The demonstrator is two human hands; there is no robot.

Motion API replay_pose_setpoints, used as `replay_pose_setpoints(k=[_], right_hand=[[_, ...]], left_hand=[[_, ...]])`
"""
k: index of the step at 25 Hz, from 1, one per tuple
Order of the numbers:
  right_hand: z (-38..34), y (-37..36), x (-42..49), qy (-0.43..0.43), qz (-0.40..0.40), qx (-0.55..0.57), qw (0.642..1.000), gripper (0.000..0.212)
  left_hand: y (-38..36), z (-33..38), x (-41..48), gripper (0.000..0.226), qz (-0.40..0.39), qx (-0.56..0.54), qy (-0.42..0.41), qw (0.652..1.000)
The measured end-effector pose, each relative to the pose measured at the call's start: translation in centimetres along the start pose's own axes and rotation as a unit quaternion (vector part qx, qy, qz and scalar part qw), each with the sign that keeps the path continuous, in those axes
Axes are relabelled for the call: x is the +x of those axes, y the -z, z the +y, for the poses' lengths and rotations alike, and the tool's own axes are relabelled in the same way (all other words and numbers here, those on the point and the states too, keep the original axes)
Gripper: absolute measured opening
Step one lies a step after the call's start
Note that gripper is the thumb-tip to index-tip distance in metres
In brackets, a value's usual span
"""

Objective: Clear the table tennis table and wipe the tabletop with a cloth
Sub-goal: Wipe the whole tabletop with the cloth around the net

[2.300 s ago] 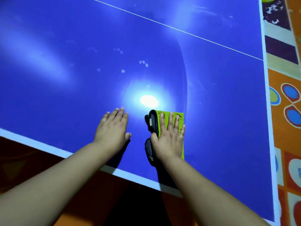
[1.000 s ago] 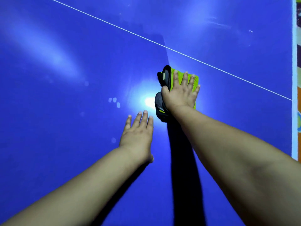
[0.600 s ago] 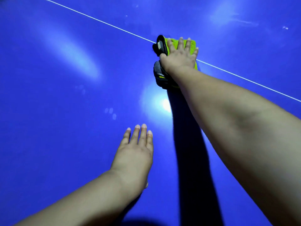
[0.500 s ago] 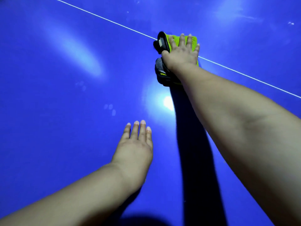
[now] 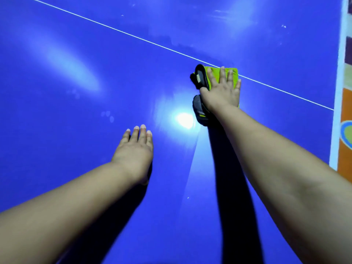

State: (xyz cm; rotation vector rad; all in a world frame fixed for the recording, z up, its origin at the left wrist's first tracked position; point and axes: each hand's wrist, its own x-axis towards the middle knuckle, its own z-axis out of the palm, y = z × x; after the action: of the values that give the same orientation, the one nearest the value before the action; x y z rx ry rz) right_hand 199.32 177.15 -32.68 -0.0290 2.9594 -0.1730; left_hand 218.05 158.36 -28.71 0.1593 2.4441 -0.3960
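Head view, wiping stage. My right hand (image 5: 222, 92) lies flat on the green cloth (image 5: 234, 71), fingers straight and slightly spread, palm pressing down. It curls round nothing, and the thumb sits beside the cloth's dark folded edge. The cloth rests on the blue tabletop (image 5: 76, 178), with its far edge touching the white centre line (image 5: 133, 36), toward the side of the table bordered by the white edge band (image 5: 337, 92) and the patterned floor mat (image 5: 347, 103). My left hand (image 5: 134, 149) rests palm-down on the bare surface nearer to me, fingers straight and close together, holding nothing; I judge it to be a brace for the reach. On the stretch in view only the cloth and my hands lie on the tabletop, so I take the clearing step as done here, though the rest of the table is out of frame. Wiping I judge to be partly complete. Faint round smudges (image 5: 108, 115) show left of the lamp glare (image 5: 184, 120), and pale streaks (image 5: 224, 13) and small specks (image 5: 283, 26) show beyond the centre line, so those zones seem left to wipe.
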Motion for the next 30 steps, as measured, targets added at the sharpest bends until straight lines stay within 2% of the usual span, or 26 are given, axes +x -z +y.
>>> replay_pose_setpoints(k=[5, 7, 9, 11, 14, 18, 22, 27, 30], right_hand=[[-1.6, -2.3, -10.6, 0.023, 0.007, -0.004, 1.000, 0.069], [-2.3, -3.0, -15.2, 0.015, 0.005, -0.007, 1.000, 0.071], [-3.1, -3.8, -19.9, 0.002, -0.001, -0.011, 1.000, 0.072], [-4.0, -4.6, -24.5, -0.006, -0.006, -0.012, 1.000, 0.073], [-5.4, -5.7, -31.0, -0.017, -0.013, -0.006, 1.000, 0.075], [-7.4, -7.3, -40.0, -0.016, -0.036, -0.020, 0.999, 0.080], [-9.8, -9.0, -47.8, -0.018, -0.003, -0.025, 1.000, 0.081], [-10.7, -10.1, -56.1, 0.002, -0.018, -0.009, 1.000, 0.082], [-10.2, -10.0, -57.1, 0.014, -0.035, -0.007, 0.999, 0.083]], left_hand=[[-0.9, -1.2, -0.8, 0.127, 0.021, -0.074, -0.005, 0.997], [-1.6, -1.3, -1.7, 0.124, 0.057, -0.090, 0.005, 0.994], [-3.0, -0.8, -3.2, 0.112, 0.126, -0.092, 0.014, 0.988], [-5.1, -0.1, -5.5, 0.091, 0.187, -0.095, 0.028, 0.977], [-8.9, 0.3, -9.5, 0.069, 0.225, -0.140, 0.045, 0.963], [-14.4, -0.1, -15.8, 0.061, 0.222, -0.164, 0.038, 0.960], [-17.9, 0.0, -20.3, 0.064, 0.199, -0.191, 0.032, 0.961], [-19.2, 1.9, -24.1, 0.066, 0.161, -0.257, 0.024, 0.952], [-18.2, 2.6, -24.4, 0.067, 0.159, -0.268, 0.021, 0.950]])
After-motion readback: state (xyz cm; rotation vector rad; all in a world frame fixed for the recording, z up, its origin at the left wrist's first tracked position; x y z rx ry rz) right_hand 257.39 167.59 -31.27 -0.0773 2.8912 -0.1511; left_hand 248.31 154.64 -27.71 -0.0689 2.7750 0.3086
